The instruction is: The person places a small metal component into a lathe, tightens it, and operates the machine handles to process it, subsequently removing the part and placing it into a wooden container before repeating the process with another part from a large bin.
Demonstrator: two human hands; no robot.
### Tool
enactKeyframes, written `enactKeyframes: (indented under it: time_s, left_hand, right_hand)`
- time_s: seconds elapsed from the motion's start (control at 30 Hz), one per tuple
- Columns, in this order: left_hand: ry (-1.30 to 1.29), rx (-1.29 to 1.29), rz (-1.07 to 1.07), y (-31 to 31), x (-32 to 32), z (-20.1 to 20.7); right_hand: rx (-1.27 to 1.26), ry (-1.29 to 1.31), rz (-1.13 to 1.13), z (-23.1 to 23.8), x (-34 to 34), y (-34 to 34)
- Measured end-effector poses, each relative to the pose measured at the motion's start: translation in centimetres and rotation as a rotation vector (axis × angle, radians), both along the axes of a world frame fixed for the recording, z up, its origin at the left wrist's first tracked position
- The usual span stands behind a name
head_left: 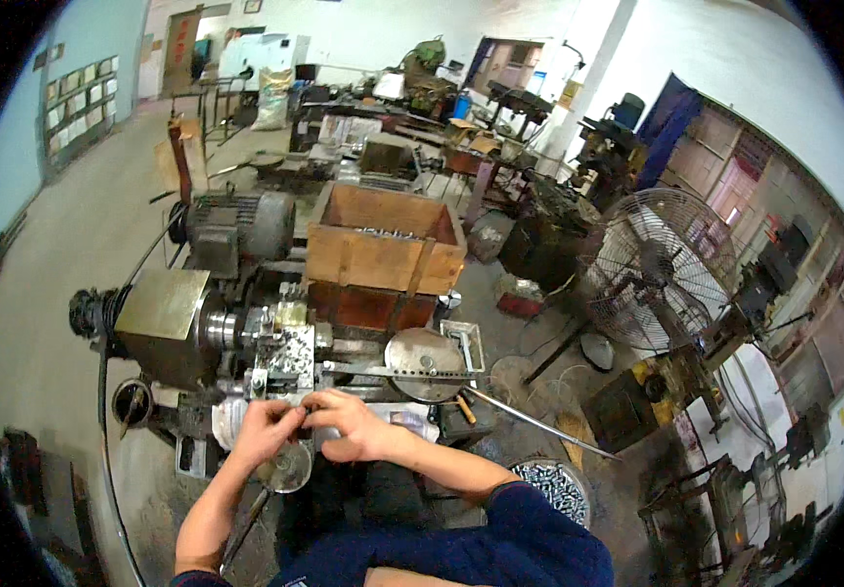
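Observation:
My left hand (264, 432) and my right hand (349, 423) meet in front of a small lathe, fingers pinched close together. Whatever lies between the fingertips is too small and hidden to make out. Just beyond them is the lathe's carriage (287, 354), strewn with metal chips, with the headstock (163, 318) to its left. A round handwheel (290, 470) sits just below my hands, partly behind the left one. Right of the carriage, a bar with a row of holes (398, 372) runs across a round metal plate (427, 350).
A wooden crate (383, 256) holding small metal parts stands behind the lathe, beside a motor (241, 230). At my right are a basin of small metal pieces (551, 491), a long metal lever (544, 426) and a large caged fan (659, 266). Another handwheel (133, 403) juts out left.

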State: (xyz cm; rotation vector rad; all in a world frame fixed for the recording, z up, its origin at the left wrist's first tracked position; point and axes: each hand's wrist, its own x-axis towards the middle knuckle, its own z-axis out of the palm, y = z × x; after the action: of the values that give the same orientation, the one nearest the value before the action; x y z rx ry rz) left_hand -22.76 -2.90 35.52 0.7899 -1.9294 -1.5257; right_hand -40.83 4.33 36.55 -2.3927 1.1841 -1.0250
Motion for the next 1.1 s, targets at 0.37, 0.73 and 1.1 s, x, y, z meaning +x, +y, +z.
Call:
enactKeyframes:
  time_s: [0.37, 0.73, 1.1]
  left_hand:
    - [0.215, 0.083, 0.211, 0.0, 0.6, -0.5]
    - [-0.083, -0.097, 0.147, -3.6, 5.9, 1.2]
    - [-0.691, -0.700, 1.006, -5.0, 32.5, -5.2]
  right_hand:
    - [0.018, -0.043, 0.022, 2.3, 1.4, -2.2]
    - [0.026, 0.195, 0.101, 4.0, 3.8, -9.1]
    - [0.177, 1.087, -0.257, 0.0, 5.9, -21.6]
